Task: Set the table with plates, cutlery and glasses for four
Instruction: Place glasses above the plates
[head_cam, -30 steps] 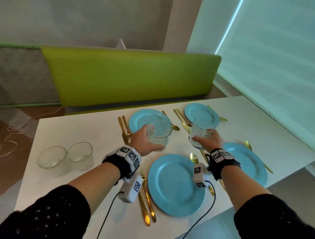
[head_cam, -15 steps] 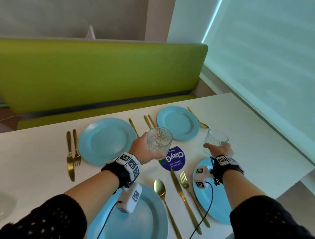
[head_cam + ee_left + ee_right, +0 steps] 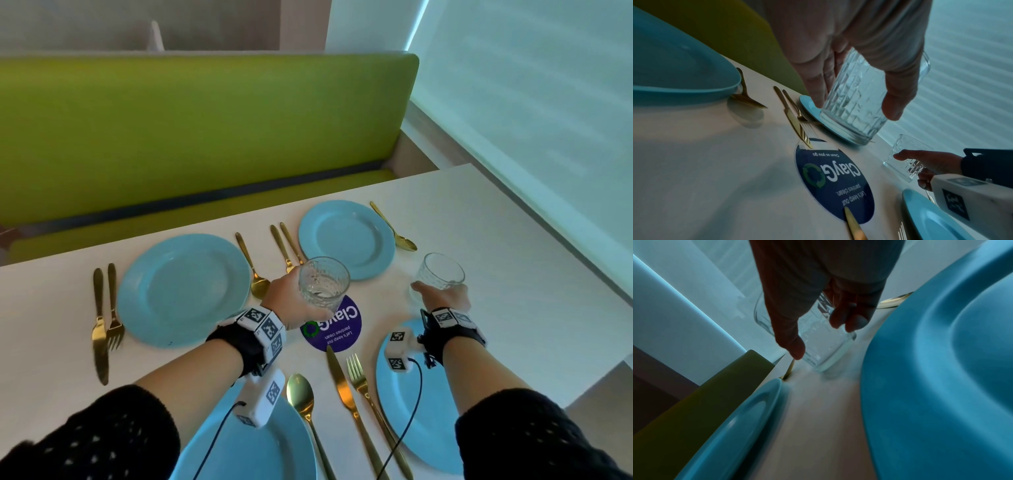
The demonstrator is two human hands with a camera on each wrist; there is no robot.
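My left hand (image 3: 294, 301) grips a ribbed clear glass (image 3: 322, 284) lifted off the white table (image 3: 513, 274), over a round purple sticker (image 3: 337, 329); the left wrist view shows the same glass (image 3: 857, 104) in the air. My right hand (image 3: 442, 298) holds a second clear glass (image 3: 440, 274) low at the table, between the far right blue plate (image 3: 346, 238) and the near right blue plate (image 3: 421, 411). In the right wrist view that glass (image 3: 824, 344) has its base at the tabletop. Two more blue plates lie far left (image 3: 183, 289) and near left (image 3: 263, 445). Gold cutlery (image 3: 346, 387) flanks the plates.
A green bench (image 3: 191, 137) runs along the table's far side. A window blind (image 3: 531, 102) fills the right. The table's right edge (image 3: 609, 346) lies close to my right wrist. Gold knife and fork (image 3: 102, 318) lie at the far left.
The view has swung right and both hands carried their glasses rightward over the table. The right glass has come down to the tabletop; the two glass bowls on the left left the view.
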